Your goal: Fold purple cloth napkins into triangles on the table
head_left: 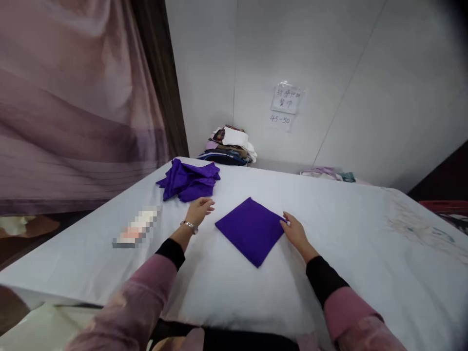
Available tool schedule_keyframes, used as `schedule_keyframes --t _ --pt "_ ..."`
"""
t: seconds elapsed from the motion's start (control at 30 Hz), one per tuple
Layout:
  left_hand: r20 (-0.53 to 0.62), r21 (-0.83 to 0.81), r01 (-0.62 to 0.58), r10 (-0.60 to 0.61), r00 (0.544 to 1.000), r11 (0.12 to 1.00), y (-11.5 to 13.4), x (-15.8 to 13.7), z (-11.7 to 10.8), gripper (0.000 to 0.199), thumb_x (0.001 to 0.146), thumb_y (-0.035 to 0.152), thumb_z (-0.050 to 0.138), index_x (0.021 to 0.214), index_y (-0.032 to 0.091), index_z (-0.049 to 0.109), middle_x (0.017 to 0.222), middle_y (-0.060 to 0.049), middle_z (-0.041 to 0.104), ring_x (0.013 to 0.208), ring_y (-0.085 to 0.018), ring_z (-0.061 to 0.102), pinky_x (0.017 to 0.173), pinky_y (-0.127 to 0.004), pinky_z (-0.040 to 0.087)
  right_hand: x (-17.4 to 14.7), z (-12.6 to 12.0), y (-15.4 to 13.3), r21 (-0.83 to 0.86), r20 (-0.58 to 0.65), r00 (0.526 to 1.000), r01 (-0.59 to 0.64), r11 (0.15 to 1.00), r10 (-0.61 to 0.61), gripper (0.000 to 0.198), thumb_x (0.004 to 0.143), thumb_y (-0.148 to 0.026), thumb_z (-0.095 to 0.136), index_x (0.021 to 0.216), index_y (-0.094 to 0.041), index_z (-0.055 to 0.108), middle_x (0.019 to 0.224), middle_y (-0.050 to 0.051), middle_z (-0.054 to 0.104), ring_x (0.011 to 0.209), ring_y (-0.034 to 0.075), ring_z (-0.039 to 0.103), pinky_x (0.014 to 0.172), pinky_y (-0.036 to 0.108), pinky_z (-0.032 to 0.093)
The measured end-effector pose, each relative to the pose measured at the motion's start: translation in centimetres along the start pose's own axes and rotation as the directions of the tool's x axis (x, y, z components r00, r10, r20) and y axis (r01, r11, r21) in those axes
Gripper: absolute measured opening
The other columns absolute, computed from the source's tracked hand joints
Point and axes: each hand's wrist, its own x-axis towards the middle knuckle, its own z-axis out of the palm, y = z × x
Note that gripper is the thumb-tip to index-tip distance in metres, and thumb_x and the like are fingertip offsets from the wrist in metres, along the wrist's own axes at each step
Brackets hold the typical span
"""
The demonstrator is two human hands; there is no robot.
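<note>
A purple cloth napkin (252, 231), folded into a flat square, lies cornerwise on the white-covered table in front of me. My right hand (295, 233) is at its right corner, with thumb and fingers closed on the edge there. To the left of the napkin, my left hand (199, 211) hovers with its fingers stretched out and slightly curved, holding nothing. Just beyond that hand sits a loose, crumpled heap of purple napkins (190, 179).
The table (351, 292) has a white cover. A pixelated flat object (137, 228) lies at the left. Stacked folded fabrics (230, 146) stand against the back wall, and more cloth (325, 173) shows behind the far edge. A handwritten sign (287, 99) hangs above. Curtain (80, 107) at left.
</note>
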Motion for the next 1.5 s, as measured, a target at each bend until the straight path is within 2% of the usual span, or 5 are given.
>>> schedule_keyframes --t 0.47,0.67,0.97,1.13,1.5 --pt "0.445 -0.080 -0.445 0.431 0.785 0.892 -7.9 -9.3 7.8 0.011 0.059 0.025 0.073 0.057 0.026 0.062 0.070 -0.012 0.062 0.078 -0.031 0.061 0.083 -0.046 0.044 -1.8 0.6 0.2 -0.479 0.082 0.993 0.119 0.870 -0.090 0.016 0.083 -0.021 0.047 0.078 -0.019 0.062 0.085 0.004 0.058 0.082 0.018 0.053 0.069 0.027 0.038" --pt "0.568 0.058 -0.461 0.350 0.745 0.886 -6.6 -9.5 7.7 0.010 0.065 0.025 0.067 0.057 0.023 0.062 0.067 -0.008 0.060 0.075 -0.027 0.056 0.083 -0.040 0.039 -2.6 -0.4 -1.6 -0.439 0.027 0.984 0.171 0.882 -0.178 0.020 0.086 -0.026 0.044 0.075 -0.020 0.061 0.082 0.003 0.059 0.081 0.016 0.054 0.068 0.027 0.038" --pt "0.097 -0.188 -0.008 0.027 0.995 0.982 -2.3 -7.0 5.9 0.013 0.070 0.031 0.063 0.067 0.019 0.058 0.057 0.004 0.052 0.059 -0.013 0.049 0.060 -0.024 0.041 -2.9 0.1 -5.4 0.292 -0.070 0.997 0.045 0.955 -0.026 0.038 0.082 -0.047 0.046 0.103 -0.018 0.059 0.085 0.006 0.064 0.069 0.018 0.058 0.055 0.029 0.047" --pt "0.168 -0.409 0.347 -0.305 0.938 0.844 -3.3 -5.6 4.6 0.016 0.075 0.028 0.054 0.080 0.014 0.060 0.064 -0.003 0.061 0.059 -0.018 0.057 0.059 -0.032 0.047 -5.4 2.4 -4.6 0.210 0.009 0.972 0.229 0.951 -0.236 0.041 0.082 -0.037 0.049 0.119 -0.021 0.053 0.125 0.011 0.051 0.097 0.022 0.057 0.065 0.031 0.051" --pt "-0.269 -0.452 0.151 -0.296 0.916 0.879 -3.8 -0.9 -3.6 0.021 0.085 0.031 0.044 0.098 0.019 0.057 0.074 -0.003 0.060 0.062 -0.014 0.059 0.062 -0.029 0.049 -6.8 3.8 -0.6 -0.250 0.303 0.883 0.436 0.864 -0.358 0.036 0.082 -0.033 0.052 0.115 -0.021 0.060 0.124 0.011 0.054 0.117 0.027 0.045 0.100 0.046 0.035"
